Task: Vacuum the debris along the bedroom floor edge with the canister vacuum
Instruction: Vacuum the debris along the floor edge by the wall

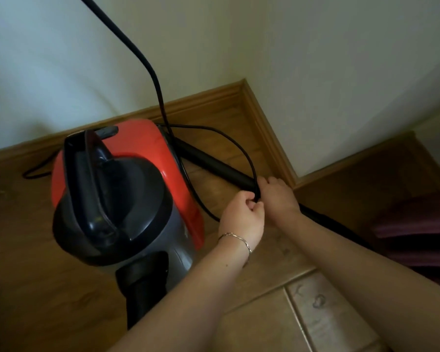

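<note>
A red, grey and black canister vacuum (127, 189) stands on the wooden floor near the wall. Its thin black power cord (229, 141) loops from behind the body down to my hands. My left hand (241, 217), with a bracelet on the wrist, pinches the cord loop. My right hand (277, 196) grips the cord where it crosses a black wand tube (214, 163), and its fingers rest on that tube. The tube lies on the floor and runs from behind the vacuum to the lower right. A thick black hose (142, 54) rises toward the upper left.
A wooden skirting board (264, 125) follows the white wall round a corner. Beige tiles (315, 313) begin at the lower right. Something dark maroon (417, 232) lies at the right edge. Another stretch of cord (36, 174) lies by the left skirting.
</note>
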A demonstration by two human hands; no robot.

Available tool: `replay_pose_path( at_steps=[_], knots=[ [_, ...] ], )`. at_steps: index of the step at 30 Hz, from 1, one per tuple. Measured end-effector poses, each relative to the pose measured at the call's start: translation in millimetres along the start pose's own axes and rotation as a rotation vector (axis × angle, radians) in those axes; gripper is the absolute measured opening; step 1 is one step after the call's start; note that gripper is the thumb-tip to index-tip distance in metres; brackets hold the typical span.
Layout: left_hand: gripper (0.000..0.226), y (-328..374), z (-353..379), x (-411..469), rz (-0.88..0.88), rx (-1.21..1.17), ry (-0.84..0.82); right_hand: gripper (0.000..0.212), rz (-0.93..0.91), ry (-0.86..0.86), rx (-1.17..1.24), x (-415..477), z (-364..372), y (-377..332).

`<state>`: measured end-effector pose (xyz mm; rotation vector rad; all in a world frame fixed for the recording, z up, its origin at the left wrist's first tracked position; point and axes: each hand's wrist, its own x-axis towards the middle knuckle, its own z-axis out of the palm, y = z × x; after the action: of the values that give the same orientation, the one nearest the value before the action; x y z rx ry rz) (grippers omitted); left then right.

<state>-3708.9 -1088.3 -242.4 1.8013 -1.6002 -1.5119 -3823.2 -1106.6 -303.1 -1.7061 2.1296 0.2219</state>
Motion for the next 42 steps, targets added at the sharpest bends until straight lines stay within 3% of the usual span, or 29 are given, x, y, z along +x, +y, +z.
replay_pose_path(
  at_steps=[5, 9, 12, 17, 24, 29, 32, 37, 42],
  knots=[
    [0.034, -2.9, 1.7, -0.2, -0.163, -0.134, 0.043, 0.056, 0.002, -0.02, -0.013, -25.2, -10.4, 2.1],
    [0.03, -0.2, 16.3, -12.0, -0.083, 0.003, -0.157, 0.059, 0.01, 0.049, 0.026, -59.7, -27.4, 15.3],
    [0.044, 2.0, 27.6, -9.6, -0.156, 0.004, -0.235, 0.059, -0.013, 0.169, 0.031, -77.3, -39.8, 25.2],
    [0.054, 14.2, 19.3, 4.3, -0.215, -0.525, -0.124, 0.057, -0.032, 0.28, 0.089, -98.7, -54.3, 36.8],
    [0.034, 55.9, -4.2, 11.0, 0.082, -0.962, -0.163, 0.056, -0.06, 0.431, 0.237, -142.6, -48.6, 69.9],
    [0.028, 77.9, -23.6, -33.5, 0.226, -0.848, -0.23, 0.058, -0.097, 0.501, 0.347, -165.0, -58.3, 76.8],
    [0.024, 89.1, -60.4, -56.7, 0.303, -0.807, -0.149, 0.064, -0.16, 0.462, 0.364, -173.3, -80.1, 59.0],
    [0.016, 105.1, -163.0, -77.6, 0.331, -0.784, 0.079, 0.055, -0.363, 0.525, 0.304, -169.9, -122.4, 14.0],
    [0.016, 73.5, -261.5, -37.3, 0.204, -0.204, 0.421, 0.056, -0.447, 0.447, 0.181, -137.0, -144.0, -33.1]
  ],
)
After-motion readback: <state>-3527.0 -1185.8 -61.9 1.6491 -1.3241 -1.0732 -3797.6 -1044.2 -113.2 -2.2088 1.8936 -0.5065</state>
